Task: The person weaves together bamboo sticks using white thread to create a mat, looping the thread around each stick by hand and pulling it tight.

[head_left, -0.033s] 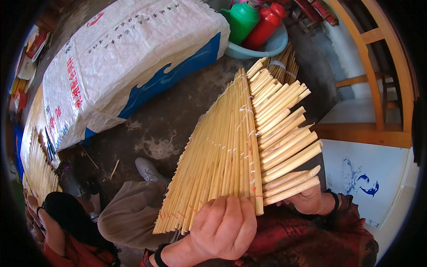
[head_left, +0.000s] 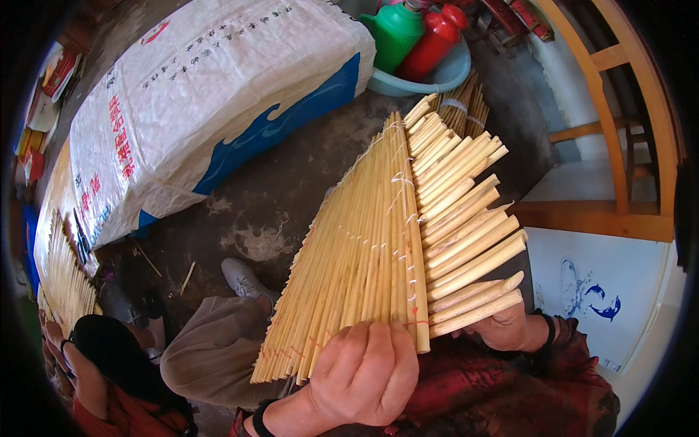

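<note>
A stalk mat [head_left: 349, 255] of many straight, pale yellow stalks stands tilted in front of me, with rows of white thread and some red thread stitched across it. Along its right side, thicker stalk ends [head_left: 473, 240] stick out at uneven lengths. My left hand [head_left: 366, 373] is closed over the mat's near edge, fingers curled on its face beside a red stitch. My right hand [head_left: 504, 328] grips from behind the lowest stalk ends on the right; most of its fingers are hidden by them.
A large white and blue woven sack [head_left: 218, 95] lies at the far left. Behind stands a pale blue basin [head_left: 429, 84] with green and red bottles, near a tied stalk bundle [head_left: 466, 105]. A wooden chair frame [head_left: 611, 131] is at right. At left, another person [head_left: 91, 371] sits near scissors [head_left: 81, 237].
</note>
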The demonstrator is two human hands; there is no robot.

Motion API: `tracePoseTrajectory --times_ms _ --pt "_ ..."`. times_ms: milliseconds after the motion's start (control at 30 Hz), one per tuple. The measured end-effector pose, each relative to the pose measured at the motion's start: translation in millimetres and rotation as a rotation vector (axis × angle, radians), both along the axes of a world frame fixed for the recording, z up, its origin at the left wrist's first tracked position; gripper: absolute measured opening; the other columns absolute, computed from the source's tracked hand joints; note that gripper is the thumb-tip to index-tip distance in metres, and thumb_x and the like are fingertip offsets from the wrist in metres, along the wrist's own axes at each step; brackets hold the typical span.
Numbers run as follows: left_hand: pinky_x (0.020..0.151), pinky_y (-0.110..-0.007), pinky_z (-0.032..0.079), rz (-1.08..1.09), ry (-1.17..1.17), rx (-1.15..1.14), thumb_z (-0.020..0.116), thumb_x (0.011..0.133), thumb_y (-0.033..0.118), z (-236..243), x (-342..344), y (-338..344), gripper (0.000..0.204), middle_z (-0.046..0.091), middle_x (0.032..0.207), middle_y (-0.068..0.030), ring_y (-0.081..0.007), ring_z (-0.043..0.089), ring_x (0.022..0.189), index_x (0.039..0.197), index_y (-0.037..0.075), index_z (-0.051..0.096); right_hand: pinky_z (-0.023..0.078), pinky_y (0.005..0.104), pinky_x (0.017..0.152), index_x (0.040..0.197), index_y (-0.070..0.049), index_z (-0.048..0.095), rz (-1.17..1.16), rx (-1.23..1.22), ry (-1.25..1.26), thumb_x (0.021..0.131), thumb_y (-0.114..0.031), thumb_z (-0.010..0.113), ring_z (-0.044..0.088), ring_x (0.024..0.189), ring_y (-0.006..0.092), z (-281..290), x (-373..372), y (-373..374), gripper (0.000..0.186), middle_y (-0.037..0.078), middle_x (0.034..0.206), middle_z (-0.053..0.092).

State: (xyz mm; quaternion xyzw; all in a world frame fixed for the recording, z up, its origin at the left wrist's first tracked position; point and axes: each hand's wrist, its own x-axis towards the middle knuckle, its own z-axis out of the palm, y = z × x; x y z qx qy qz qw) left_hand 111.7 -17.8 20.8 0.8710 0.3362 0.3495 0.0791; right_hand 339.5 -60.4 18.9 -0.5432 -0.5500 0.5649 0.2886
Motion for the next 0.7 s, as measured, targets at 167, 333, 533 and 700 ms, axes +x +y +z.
tracePoseTrajectory --times_ms 167,333,533,700 --pt "0.051 -0.026 0.046 0.004 0.025 0.017 0.057 0.078 0.005 0 0 1 0.012 0.055 0.078 -0.0137 -0.0197 0.057 0.063 0.085 -0.005 0.059 0.049 0.0298 0.053 0.090 0.001 0.062 0.003 0.010 0.052 0.085 -0.007 0.060 0.064 0.060 0.0196 -2 -1 -1 0.010 0.010 0.074 0.063" --pt "0.052 -0.026 0.046 0.003 0.023 0.017 0.058 0.077 0.004 1 -1 3 0.011 0.056 0.078 -0.0138 -0.0197 0.057 0.063 0.085 -0.005 0.059 0.050 0.0241 0.053 0.109 0.007 0.057 0.024 -0.015 0.130 0.089 -0.013 0.059 0.059 0.061 0.0109 5 -4 5 0.028 0.011 0.087 0.065" --pt "0.053 -0.026 0.047 0.030 0.032 0.062 0.060 0.076 0.002 -4 -1 5 0.011 0.056 0.079 -0.0139 -0.0201 0.057 0.064 0.084 -0.005 0.059 0.054 0.0264 0.053 0.103 0.004 0.062 0.075 0.044 0.081 0.086 -0.001 0.059 0.064 0.065 0.0164 14 -9 21 0.018 0.013 0.094 0.064" --pt "0.058 -0.036 0.049 0.082 0.005 -0.128 0.071 0.067 -0.003 3 3 7 0.035 0.054 0.087 -0.0195 -0.0307 0.056 0.068 0.096 -0.008 0.053 0.049 0.0288 0.058 0.101 -0.001 0.064 0.080 0.119 -0.092 0.079 -0.004 0.066 0.065 0.069 0.0188 16 -11 34 0.022 0.011 0.085 0.065"
